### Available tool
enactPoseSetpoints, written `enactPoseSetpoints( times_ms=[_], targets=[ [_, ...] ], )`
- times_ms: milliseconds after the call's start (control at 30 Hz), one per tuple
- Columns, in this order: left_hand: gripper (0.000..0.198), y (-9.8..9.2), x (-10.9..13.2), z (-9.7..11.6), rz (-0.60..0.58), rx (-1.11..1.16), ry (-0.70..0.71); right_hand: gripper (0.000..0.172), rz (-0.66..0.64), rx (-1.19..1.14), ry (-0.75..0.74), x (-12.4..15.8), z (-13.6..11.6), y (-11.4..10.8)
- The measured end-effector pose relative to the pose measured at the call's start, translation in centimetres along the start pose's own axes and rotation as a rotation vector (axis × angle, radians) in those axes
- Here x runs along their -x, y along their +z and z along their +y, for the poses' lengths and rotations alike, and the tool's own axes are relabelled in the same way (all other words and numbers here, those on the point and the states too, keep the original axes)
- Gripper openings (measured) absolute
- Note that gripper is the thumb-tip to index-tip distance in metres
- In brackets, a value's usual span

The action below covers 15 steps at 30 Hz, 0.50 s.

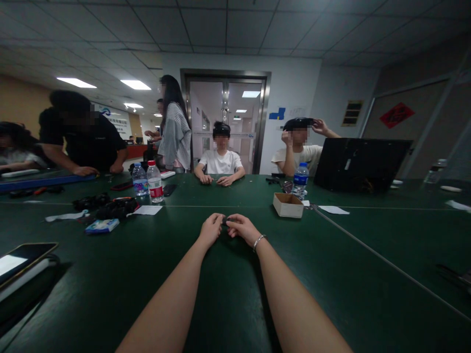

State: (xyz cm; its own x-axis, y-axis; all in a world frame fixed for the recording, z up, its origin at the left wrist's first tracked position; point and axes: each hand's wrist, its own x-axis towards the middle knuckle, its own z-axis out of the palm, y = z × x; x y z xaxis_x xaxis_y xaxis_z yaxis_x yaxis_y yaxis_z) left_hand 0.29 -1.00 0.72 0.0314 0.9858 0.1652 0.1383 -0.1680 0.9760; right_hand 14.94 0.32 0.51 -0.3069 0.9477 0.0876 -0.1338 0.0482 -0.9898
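Both arms stretch forward over the dark green table (228, 274). My left hand (212, 229) and my right hand (243, 229) meet near the table's middle. Between their fingertips is a small black piece (224, 221), too small and dark to name. The fingers of each hand are closed on it from either side, partly hiding it. A silver bracelet (259, 243) circles my right wrist. Ahead and to the right of my hands stands a small open cardboard box (288, 206).
Water bottles (155, 182) stand left and a blue-labelled bottle (300, 181) right. Tangled black gear (114, 208) and a small blue-white packet (102, 226) lie left. A phone (25, 260) is near left. A black monitor (362, 164) stands right. A person (221, 162) sits opposite; others are around the table.
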Motion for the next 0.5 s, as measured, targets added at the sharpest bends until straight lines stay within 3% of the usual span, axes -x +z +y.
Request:
enactPoseSetpoints(
  times_ms=[200, 500],
  targets=[
    [0.039, 0.23, -0.24, -0.48, -0.016, -0.027, -0.009, 0.023, 0.008, -0.008, -0.009, 0.1, -0.07, -0.01],
    [0.033, 0.1, -0.19, -0.32, 0.046, 0.011, 0.004, 0.022, 0.057, -0.035, 0.004, 0.0, 0.02, -0.14]
  ],
)
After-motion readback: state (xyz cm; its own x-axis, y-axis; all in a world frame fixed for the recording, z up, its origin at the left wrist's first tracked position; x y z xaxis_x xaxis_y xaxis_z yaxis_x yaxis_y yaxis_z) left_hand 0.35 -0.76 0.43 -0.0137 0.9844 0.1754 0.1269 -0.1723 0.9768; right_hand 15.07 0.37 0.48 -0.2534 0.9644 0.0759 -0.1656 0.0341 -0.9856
